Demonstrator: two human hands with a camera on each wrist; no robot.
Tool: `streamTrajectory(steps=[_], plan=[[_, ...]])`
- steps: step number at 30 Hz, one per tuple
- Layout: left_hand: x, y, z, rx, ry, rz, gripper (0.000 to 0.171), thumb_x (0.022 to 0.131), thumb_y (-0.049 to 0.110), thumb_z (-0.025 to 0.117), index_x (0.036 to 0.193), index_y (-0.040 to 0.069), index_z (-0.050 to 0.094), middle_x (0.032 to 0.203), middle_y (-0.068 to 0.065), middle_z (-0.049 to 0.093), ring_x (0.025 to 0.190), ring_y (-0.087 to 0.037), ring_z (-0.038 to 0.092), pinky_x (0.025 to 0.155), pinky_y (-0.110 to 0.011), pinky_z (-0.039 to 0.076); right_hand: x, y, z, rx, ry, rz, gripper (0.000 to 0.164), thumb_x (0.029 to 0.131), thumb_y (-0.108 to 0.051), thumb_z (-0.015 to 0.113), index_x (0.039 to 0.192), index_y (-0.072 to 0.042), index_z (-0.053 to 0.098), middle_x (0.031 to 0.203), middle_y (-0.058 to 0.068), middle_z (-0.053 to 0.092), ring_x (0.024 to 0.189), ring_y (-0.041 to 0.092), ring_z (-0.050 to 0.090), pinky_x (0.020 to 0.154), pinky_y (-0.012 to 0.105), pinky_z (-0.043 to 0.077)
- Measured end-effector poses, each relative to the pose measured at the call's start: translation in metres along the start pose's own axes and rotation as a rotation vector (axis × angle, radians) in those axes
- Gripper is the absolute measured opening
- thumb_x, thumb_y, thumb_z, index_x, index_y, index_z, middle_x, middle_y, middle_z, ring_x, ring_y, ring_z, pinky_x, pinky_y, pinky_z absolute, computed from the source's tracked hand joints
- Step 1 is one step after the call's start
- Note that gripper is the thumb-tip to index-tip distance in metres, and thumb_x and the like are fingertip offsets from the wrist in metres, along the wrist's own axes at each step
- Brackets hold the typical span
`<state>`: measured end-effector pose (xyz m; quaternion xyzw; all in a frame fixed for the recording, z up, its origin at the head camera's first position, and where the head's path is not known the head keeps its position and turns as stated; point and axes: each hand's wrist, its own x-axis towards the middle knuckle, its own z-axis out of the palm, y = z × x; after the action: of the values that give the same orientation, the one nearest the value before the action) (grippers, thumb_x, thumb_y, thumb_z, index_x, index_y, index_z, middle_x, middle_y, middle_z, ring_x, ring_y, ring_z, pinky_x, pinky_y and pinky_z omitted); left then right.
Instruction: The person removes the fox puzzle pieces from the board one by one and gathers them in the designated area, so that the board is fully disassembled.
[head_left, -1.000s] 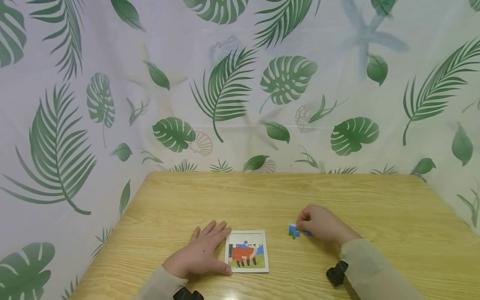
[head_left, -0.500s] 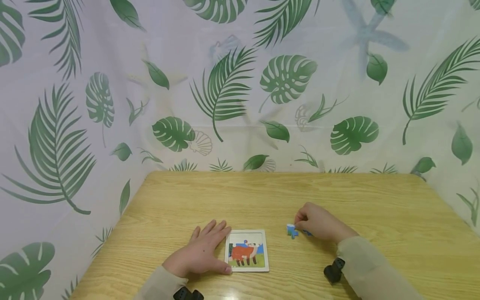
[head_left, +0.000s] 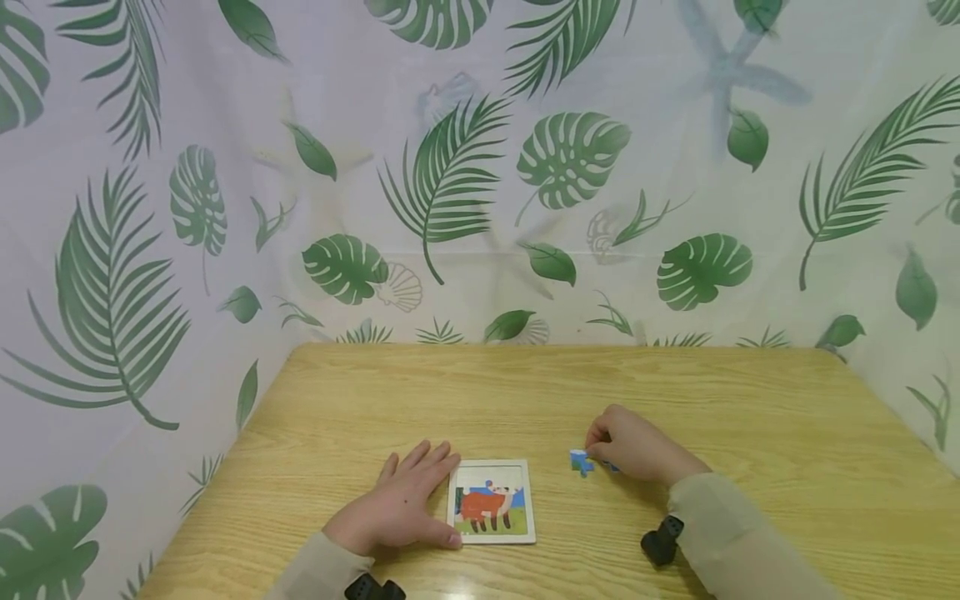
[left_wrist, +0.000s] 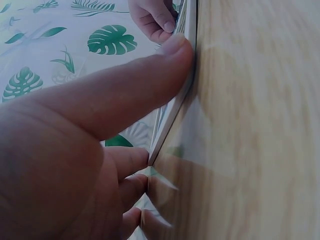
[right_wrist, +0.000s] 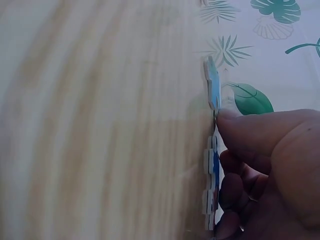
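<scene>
Head view: left hand [head_left: 401, 504], splayed and released, at the puzzle tray's [head_left: 529, 504] nine o'clock; right hand [head_left: 637, 446] over puzzle pieces [head_left: 579, 460] at two. Left wrist view: thumb [left_wrist: 140, 80] against tray. Right wrist view: fingers [right_wrist: 233, 190] curled, grasp indeterminable.

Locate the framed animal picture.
In the head view, the framed animal picture lies on the table, immediately right of the left hand, which touches its left edge.

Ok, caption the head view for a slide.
Left hand on the edge of a puzzle, right hand at loose pieces.
</scene>
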<state>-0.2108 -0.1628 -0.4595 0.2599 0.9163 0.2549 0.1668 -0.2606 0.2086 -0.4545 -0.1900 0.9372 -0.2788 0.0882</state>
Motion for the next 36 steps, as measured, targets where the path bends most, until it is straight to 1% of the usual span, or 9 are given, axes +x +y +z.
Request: streamTrajectory(steps=[7,17,22,28,36], plan=[[-0.0001,0.0004,0.0000,0.012,0.000,-0.001,0.108,0.076,0.063,0.079,0.161,0.016,0.031,0.168,-0.007,0.019,0.154,-0.035,0.005,0.114,-0.069,-0.003,0.0003,0.0023,0.0029,-0.029,0.014,0.009,0.012,0.096,-0.013,0.069,0.085,-0.017,0.068,0.091,0.001,0.053,0.078,0.018,0.047,0.071,0.037,0.043],[0.0011,0.0006,0.0005,0.020,0.005,-0.002,0.108,0.076,0.063,0.080,0.161,0.015,0.032,0.167,-0.007,0.019,0.154,-0.035,0.006,0.115,-0.069,-0.003,0.0025,0.0070,0.0030,-0.023,0.028,0.006,0.014,0.096,-0.012,0.068,0.084,-0.019,0.070,0.085,-0.002,0.056,0.077,0.017,0.048,0.068,0.035,0.042],[-0.0003,0.0020,0.0004,0.034,0.014,0.002,0.108,0.076,0.063,0.079,0.160,0.012,0.033,0.167,-0.009,0.020,0.153,-0.037,0.007,0.114,-0.070,-0.002,0.0033,0.0088,0.0033,0.001,0.022,0.009,0.014,0.096,-0.012,0.068,0.085,-0.019,0.071,0.083,-0.003,0.058,0.074,0.017,0.049,0.067,0.036,0.043],[-0.0006,0.0020,-0.0002,0.030,0.021,0.003,0.108,0.076,0.062,0.080,0.160,0.012,0.034,0.167,-0.010,0.020,0.153,-0.037,0.007,0.115,-0.069,-0.002,0.0046,0.0092,0.0023,0.041,0.015,0.028,0.012,0.097,-0.012,0.067,0.087,-0.017,0.072,0.079,-0.004,0.060,0.070,0.016,0.052,0.066,0.035,0.045],[-0.0001,-0.0004,0.0008,0.023,0.009,0.007,0.108,0.076,0.063,0.079,0.160,0.013,0.032,0.167,-0.008,0.019,0.154,-0.035,0.006,0.114,-0.070,-0.003,0.0000,0.0062,0.0016,0.094,0.030,0.075,0.005,0.097,-0.016,0.068,0.094,-0.014,0.070,0.084,-0.004,0.063,0.075,0.017,0.055,0.071,0.036,0.047]])
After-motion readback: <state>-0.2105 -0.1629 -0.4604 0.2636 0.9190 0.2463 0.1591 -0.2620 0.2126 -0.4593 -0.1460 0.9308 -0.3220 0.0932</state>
